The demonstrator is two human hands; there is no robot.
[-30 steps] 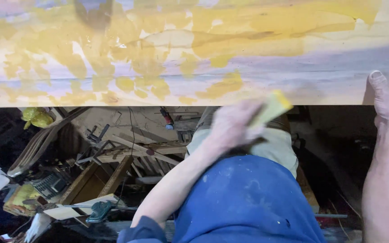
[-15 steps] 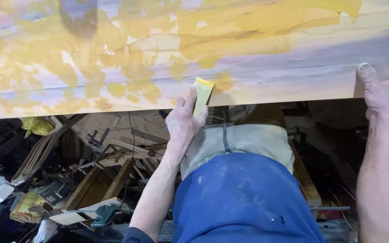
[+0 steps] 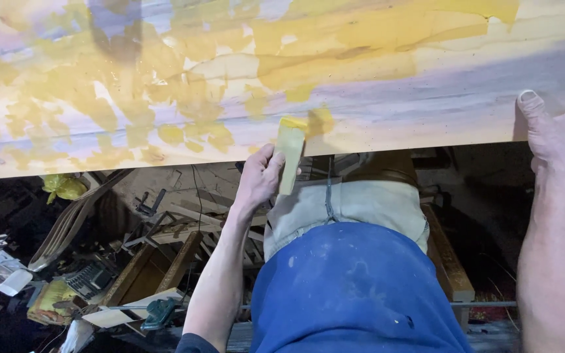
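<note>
board point(image 3: 361, 78) cut off top+sides | right hand point(image 3: 554, 134) part past edge | floor clutter point(image 3: 67, 281) unclear

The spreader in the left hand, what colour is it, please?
Pale yellow spreader, head view.

One board point(image 3: 374, 98), one spreader point(image 3: 290, 153), two hands.
</note>
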